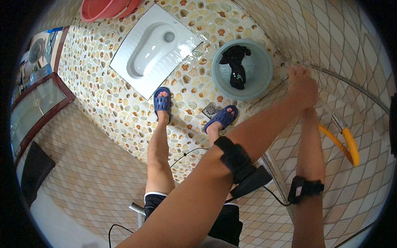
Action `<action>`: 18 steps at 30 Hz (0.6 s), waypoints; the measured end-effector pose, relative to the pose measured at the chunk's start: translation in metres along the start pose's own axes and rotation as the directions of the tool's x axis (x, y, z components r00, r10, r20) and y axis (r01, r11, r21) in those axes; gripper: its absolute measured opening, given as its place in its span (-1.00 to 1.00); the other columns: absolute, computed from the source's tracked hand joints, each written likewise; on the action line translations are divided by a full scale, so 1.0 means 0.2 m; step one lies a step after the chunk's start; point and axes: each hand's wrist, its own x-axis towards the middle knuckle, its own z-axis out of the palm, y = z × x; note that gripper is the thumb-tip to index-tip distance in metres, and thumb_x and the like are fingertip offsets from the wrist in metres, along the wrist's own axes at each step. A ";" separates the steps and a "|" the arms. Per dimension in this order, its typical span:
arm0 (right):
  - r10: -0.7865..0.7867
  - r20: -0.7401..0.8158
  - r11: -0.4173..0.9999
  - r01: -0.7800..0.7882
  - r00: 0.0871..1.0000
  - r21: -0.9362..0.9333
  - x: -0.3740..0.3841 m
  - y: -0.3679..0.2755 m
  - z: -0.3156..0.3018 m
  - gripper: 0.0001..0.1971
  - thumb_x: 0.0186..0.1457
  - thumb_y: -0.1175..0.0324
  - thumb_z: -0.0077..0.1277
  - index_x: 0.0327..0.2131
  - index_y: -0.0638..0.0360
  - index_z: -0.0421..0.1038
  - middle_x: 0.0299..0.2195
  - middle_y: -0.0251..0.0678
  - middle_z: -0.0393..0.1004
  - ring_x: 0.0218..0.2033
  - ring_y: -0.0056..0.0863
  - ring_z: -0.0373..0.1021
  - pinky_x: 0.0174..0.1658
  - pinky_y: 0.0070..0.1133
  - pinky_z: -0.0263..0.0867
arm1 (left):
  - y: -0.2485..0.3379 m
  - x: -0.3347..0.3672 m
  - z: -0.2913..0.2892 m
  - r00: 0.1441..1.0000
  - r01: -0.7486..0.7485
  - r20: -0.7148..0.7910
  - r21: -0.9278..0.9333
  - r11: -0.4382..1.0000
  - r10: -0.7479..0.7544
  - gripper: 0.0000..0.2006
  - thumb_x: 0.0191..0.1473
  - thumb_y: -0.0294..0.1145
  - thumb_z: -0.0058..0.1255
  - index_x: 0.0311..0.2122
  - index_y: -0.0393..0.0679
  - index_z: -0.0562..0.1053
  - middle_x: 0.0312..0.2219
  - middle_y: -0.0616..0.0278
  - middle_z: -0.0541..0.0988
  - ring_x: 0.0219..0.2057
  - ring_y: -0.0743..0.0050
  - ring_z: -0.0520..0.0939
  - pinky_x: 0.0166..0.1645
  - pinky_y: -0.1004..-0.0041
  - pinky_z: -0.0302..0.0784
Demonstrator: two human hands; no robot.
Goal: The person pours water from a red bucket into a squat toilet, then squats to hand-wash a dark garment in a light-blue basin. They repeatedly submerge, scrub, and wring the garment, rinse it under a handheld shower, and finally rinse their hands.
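Both my arms reach to the right, where the hands meet close to the tiled wall, past the basin's right rim. My left hand [304,85] lies over the right one, its fingertips blurred and pointing away from me. Of my right hand [309,108], only the part near the wrist shows; its fingers are hidden behind the left. Splashing water is faintly visible by the fingertips. Whether anything is held cannot be made out. A round grey-blue basin [264,84] stands on the floor to the left of the hands. Inside it lies a bunched wet black cloth [236,68].
A white squat toilet [136,68] is set in the pebble-patterned floor, left of the basin. Red basins [99,10] sit at the far left. Near my feet is a floor drain [210,110]. A metal hose [351,84] and a yellow hose [351,146] run along the right wall.
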 end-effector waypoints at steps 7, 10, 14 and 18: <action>-0.010 -0.139 0.967 -0.026 0.990 -0.253 0.08 -0.04 -0.08 -0.57 0.30 0.07 -0.22 0.02 0.20 0.34 -0.05 -0.10 0.38 0.02 -0.15 0.30 0.15 -0.24 0.24 | 0.00 -0.13 0.05 0.993 -0.116 -0.042 -0.283 0.952 0.109 -0.64 -0.04 -0.19 0.09 -0.22 -0.26 0.60 0.02 -0.17 0.43 0.21 -0.22 0.19 0.15 -0.32 -0.05; -0.090 -0.254 0.829 -0.069 0.963 -0.556 0.15 -0.07 -0.13 -0.60 0.30 0.10 -0.21 -0.01 0.22 0.36 -0.09 -0.10 0.42 -0.01 -0.16 0.34 0.14 -0.25 0.26 | -0.07 -0.25 0.07 0.951 -0.300 -0.205 -0.421 0.856 0.233 -0.57 0.04 -0.17 0.02 -0.08 -0.29 0.50 -0.05 -0.10 0.51 0.18 -0.07 0.31 0.17 -0.03 0.17; -0.268 -0.424 0.475 -0.264 0.865 -0.839 0.25 -0.09 -0.20 -0.63 0.31 0.15 -0.19 -0.05 0.25 0.40 -0.15 -0.09 0.47 -0.06 -0.17 0.38 0.13 -0.26 0.28 | -0.08 -0.45 0.04 0.896 -0.417 -0.415 -0.656 0.629 0.161 -0.52 0.12 -0.21 -0.01 0.09 -0.28 0.39 -0.04 -0.05 0.53 0.12 0.05 0.46 0.16 0.30 0.36; -0.207 -0.422 0.839 -0.062 0.883 -0.541 0.33 -0.08 -0.18 -0.66 0.31 0.20 -0.19 -0.08 0.29 0.40 -0.18 -0.08 0.49 -0.09 -0.17 0.41 0.12 -0.29 0.30 | -0.02 -0.55 0.06 0.996 0.017 -0.010 -0.947 0.320 -0.083 -0.46 0.12 -0.23 0.02 0.12 -0.40 0.29 -0.04 -0.25 0.49 -0.13 -0.07 0.61 -0.01 0.27 0.50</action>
